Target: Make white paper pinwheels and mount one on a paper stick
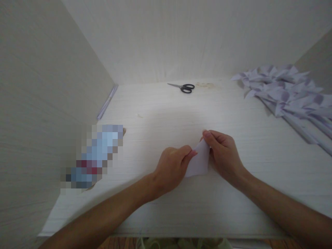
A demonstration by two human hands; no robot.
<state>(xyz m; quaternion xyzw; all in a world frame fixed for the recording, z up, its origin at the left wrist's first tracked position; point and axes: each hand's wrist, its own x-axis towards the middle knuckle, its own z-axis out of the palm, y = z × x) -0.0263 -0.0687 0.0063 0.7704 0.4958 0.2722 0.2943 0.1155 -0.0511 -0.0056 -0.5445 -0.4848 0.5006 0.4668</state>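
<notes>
1. Pale wood-grain walls close in on the left, the back and the far right of a white tabletop (pixel 160 114), lit brightly at its middle.
2. Near the front centre of the tabletop lies a small white folded paper (pixel 198 162), pointed at its upper end and resting flat on the surface.
3. The left hand (pixel 172 167) is closed on the paper's left edge, thumb and fingertips pinching it, wrist resting on the tabletop.
4. The right hand (pixel 224 154) grips the paper's upper right edge, fingers curled over the tip and touching the left hand's fingertips.
5. Both forearms reach in from the lower edge of the view and converge on the paper.
6. A pair of black-handled scissors (pixel 184 87) lies closed at the back of the tabletop, well apart from the hands.
7. A heap of folded white paper pieces (pixel 285 93) with long stems spreads over the far right side.
8. A thin stack of paper sheets (pixel 107 102) lies along the left wall.
9. A blurred-out bluish object (pixel 94 155) sits at the left, near the left forearm.
</notes>
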